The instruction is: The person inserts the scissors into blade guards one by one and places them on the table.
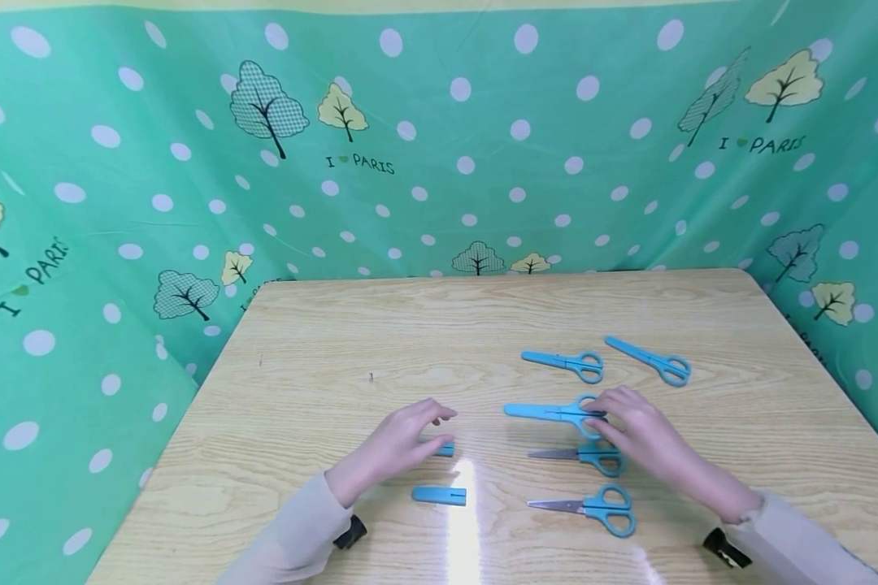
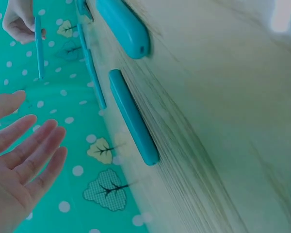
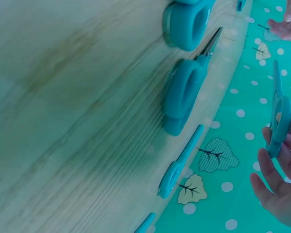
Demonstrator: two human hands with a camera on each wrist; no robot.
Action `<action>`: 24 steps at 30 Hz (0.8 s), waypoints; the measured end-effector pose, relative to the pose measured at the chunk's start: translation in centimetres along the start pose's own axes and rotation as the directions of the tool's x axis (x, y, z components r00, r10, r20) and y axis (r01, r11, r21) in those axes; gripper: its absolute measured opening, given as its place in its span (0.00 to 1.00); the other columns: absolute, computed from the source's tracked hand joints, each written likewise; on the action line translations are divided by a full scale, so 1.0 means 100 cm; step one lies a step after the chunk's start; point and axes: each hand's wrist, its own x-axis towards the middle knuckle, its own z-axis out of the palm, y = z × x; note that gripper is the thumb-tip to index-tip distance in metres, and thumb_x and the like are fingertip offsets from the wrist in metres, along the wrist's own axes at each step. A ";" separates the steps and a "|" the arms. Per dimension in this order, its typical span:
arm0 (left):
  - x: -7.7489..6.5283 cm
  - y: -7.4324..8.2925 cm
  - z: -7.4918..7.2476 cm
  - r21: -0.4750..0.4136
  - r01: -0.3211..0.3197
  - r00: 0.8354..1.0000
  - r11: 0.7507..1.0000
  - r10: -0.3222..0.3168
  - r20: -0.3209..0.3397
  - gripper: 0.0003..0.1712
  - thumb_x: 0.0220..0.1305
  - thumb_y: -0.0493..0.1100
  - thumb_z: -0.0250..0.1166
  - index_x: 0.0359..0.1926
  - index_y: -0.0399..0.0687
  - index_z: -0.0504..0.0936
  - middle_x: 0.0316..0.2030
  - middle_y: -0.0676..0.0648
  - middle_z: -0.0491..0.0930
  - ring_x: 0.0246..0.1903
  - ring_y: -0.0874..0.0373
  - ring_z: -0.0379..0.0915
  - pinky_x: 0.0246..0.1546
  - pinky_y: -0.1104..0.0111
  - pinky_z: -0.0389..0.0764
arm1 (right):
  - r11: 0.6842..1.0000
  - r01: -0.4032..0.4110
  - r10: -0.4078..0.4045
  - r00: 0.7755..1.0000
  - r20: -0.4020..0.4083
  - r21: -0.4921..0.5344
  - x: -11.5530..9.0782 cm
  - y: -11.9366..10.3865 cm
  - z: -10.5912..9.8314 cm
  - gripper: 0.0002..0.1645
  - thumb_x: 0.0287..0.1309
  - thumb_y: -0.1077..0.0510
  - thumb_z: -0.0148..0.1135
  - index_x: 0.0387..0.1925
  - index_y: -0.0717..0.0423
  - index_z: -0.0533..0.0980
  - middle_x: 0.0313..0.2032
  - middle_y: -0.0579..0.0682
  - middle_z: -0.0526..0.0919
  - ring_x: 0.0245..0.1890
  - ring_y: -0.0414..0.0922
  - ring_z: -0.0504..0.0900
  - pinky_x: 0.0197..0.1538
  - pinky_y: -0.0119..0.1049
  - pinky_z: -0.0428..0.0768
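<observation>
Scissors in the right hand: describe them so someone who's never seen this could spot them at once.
Find the table, then the right hand above its right half in the head view. It grips the scissors by the handles, their blue cover pointing left. Only this pair is held; the other four lie on the table.

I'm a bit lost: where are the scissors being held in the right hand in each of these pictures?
Head: held scissors lie right of centre, covered blades pointing left.
Left wrist: held scissors show edge-on at upper left, pointing down.
Right wrist: held scissors are at the right, pointing up.
Shared landmark: the right hand, gripping them.
</observation>
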 end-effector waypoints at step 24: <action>-0.019 -0.012 -0.009 0.028 0.092 0.996 0.995 -0.092 -0.001 0.17 0.55 0.41 0.62 0.45 0.38 0.75 0.38 0.45 0.78 0.36 0.55 0.75 0.36 0.68 0.78 | 0.996 -0.081 0.082 0.997 0.005 -0.046 -0.016 0.035 -0.003 0.15 0.31 0.68 0.69 0.29 0.59 0.78 0.29 0.46 0.79 0.33 0.42 0.74 0.35 0.31 0.76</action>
